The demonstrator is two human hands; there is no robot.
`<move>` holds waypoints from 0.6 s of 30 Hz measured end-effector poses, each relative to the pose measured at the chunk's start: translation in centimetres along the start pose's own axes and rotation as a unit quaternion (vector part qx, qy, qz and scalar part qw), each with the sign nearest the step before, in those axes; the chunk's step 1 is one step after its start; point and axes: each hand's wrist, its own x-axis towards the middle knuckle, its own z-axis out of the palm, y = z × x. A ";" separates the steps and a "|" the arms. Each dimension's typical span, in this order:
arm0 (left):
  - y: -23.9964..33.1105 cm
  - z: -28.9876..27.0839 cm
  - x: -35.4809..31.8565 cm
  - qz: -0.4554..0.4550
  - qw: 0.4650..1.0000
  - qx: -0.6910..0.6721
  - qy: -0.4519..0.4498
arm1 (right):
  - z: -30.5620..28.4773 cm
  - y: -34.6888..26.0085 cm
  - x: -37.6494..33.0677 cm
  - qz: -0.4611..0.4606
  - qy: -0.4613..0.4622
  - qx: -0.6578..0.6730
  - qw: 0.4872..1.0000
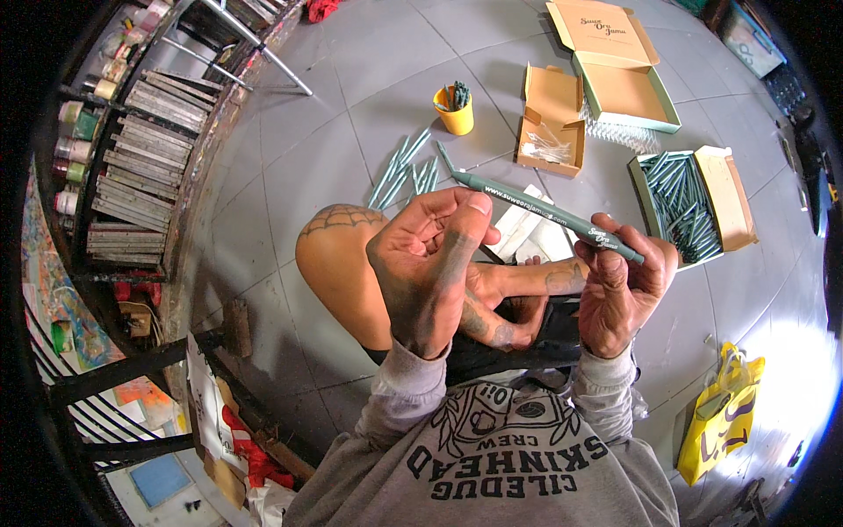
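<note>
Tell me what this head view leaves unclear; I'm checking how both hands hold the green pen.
- Left hand: only its back shows, so its fingertip grip on the green pen is hidden.
- Right hand: its fingers wrap the pen's end, covering it.
- Yellow cup: contents too small to identify.
- Box of green pens: count is unreadable, stacked and bent by the fisheye.

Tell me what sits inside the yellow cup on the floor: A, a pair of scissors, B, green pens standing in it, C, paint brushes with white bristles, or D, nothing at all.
B: the yellow cup holds a few dark green pens poking up above its rim, the same colour as the green pen held between the left hand and the right hand.
</note>
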 end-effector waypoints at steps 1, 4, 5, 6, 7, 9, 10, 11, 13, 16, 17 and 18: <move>-0.1 0.0 0.0 0.001 1.000 -0.001 0.002 | 0.0 0.0 0.0 -0.001 -0.001 0.001 1.000; 0.2 -0.3 0.0 -0.021 0.999 -0.037 -0.002 | -0.1 0.1 0.0 -0.004 -0.001 0.000 1.000; 0.3 -0.3 0.0 -0.022 0.999 -0.038 -0.001 | -0.1 0.0 0.0 -0.003 0.001 -0.003 1.000; 0.3 -0.2 0.0 -0.024 0.999 -0.038 -0.001 | -0.1 0.0 0.0 -0.003 0.004 -0.006 1.000; 0.3 -0.1 0.1 -0.026 0.999 -0.038 -0.001 | -0.1 0.0 0.0 0.000 0.007 -0.005 1.000; 0.0 0.0 0.1 -0.014 0.999 -0.048 0.000 | -0.1 -0.1 0.0 0.007 0.011 -0.003 1.000; -0.1 0.0 0.2 -0.007 0.999 -0.053 0.000 | -0.1 -0.1 0.0 0.006 0.010 -0.004 1.000; -0.2 0.0 0.1 -0.010 0.998 -0.055 -0.002 | -0.1 -0.1 0.0 0.005 0.010 -0.005 1.000; -0.2 -0.1 0.1 -0.014 0.998 -0.059 -0.008 | -0.2 -0.1 0.0 0.002 0.007 -0.009 1.000; -0.1 0.2 0.0 0.001 0.999 -0.052 -0.002 | -0.2 -0.1 0.1 -0.001 0.004 -0.016 1.000; -0.2 0.2 -0.1 0.005 0.999 -0.053 -0.001 | -0.1 -0.2 0.1 0.001 0.007 -0.018 1.000; -0.2 0.2 -0.1 0.009 0.999 -0.053 0.000 | 0.0 -0.2 0.1 0.003 0.009 -0.020 1.000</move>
